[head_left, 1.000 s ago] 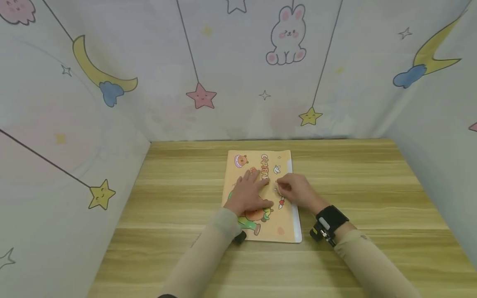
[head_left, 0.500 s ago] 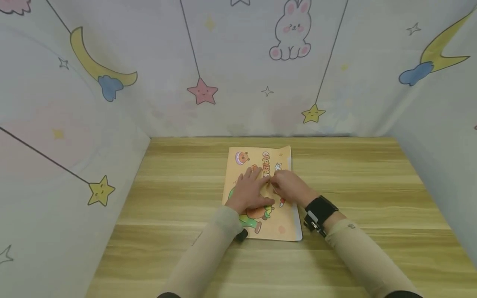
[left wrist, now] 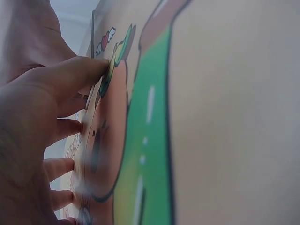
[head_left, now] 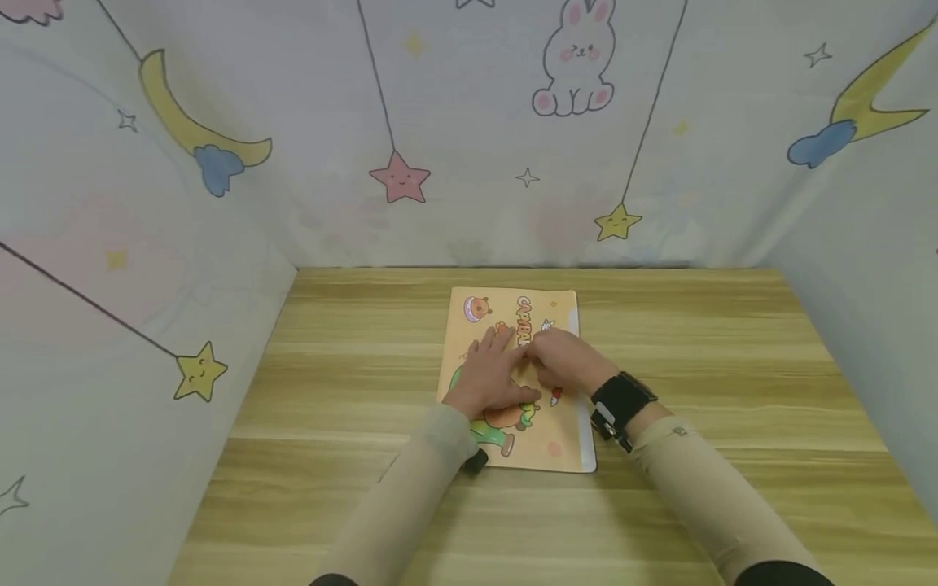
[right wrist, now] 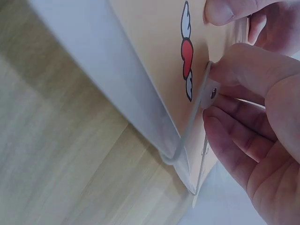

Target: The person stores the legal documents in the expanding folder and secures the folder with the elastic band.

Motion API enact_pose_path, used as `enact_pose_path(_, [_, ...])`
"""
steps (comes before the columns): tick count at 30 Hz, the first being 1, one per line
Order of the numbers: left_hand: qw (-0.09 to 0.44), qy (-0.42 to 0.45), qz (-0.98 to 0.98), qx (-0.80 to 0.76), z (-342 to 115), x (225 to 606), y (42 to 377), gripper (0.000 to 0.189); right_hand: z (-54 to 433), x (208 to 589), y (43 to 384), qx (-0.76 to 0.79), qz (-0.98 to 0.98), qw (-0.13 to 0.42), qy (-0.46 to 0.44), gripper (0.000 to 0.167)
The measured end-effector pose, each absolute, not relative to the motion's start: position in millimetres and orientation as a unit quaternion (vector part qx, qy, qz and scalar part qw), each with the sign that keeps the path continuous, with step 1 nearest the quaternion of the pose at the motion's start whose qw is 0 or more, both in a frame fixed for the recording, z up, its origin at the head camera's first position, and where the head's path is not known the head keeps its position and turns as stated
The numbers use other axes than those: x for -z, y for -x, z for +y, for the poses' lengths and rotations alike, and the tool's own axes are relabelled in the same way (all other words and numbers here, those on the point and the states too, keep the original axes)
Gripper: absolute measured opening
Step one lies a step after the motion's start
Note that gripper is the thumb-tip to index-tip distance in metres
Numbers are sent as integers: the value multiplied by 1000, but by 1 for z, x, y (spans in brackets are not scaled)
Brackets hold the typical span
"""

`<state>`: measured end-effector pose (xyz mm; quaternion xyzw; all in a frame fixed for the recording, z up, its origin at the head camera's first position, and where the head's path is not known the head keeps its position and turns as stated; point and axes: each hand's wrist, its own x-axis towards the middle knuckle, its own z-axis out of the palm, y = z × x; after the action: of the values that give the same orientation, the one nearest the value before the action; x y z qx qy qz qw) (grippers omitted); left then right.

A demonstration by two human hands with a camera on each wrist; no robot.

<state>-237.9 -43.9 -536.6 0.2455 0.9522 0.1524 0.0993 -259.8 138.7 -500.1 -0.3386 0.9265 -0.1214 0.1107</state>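
An orange snap-button document folder point(head_left: 554, 449) with cartoon capybara prints lies flat on the table. My left hand point(head_left: 491, 378) rests on its middle with the fingers spread, holding it down. In the left wrist view, the thumb point(left wrist: 86, 70) presses beside the printed animal. My right hand point(head_left: 567, 362) bends over the folder's right side, close to the left fingertips. In the right wrist view, its fingers pinch a clear plastic flap point(right wrist: 206, 101) that carries a small metal snap point(right wrist: 213, 93). A red heart print with wings point(right wrist: 187, 54) shows beside the flap.
The wood-grain table point(head_left: 703, 342) extends around the folder on all sides. Behind and at both sides hang pale curtains point(head_left: 469, 220) printed with stars, moons and a rabbit. Black straps with small cameras sit on the wrists; the right strap point(head_left: 623, 400) shows plainly.
My right hand has moved left over the folder, up to the left hand's fingers. The folder's far right corner rose briefly and lies flat again. The left hand stays in place.
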Motion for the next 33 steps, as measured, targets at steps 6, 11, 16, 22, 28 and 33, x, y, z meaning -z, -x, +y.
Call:
enact_pose_path(6, [100,-244,951,-163,-44,536,236,86,139,501,261,122,929,129,325,17])
enact_pose_path(11, [99,-239,954,-151,-44,539,237,83,143,505,262,128,928,125,328,16])
enact_pose_path(16, [105,-237,953,-157,-43,539,237,81,153,512,261,144,926,103,335,13])
enact_pose_path(22, [108,-236,956,-139,-41,538,239,83,172,520,255,168,923,60,341,11])
enact_pose_path(28, [123,-228,958,-123,-40,539,242,84,186,530,248,185,926,23,328,8])
enact_pose_path(33, [125,-226,955,-146,-43,544,243,85,189,536,238,200,928,7,313,22])
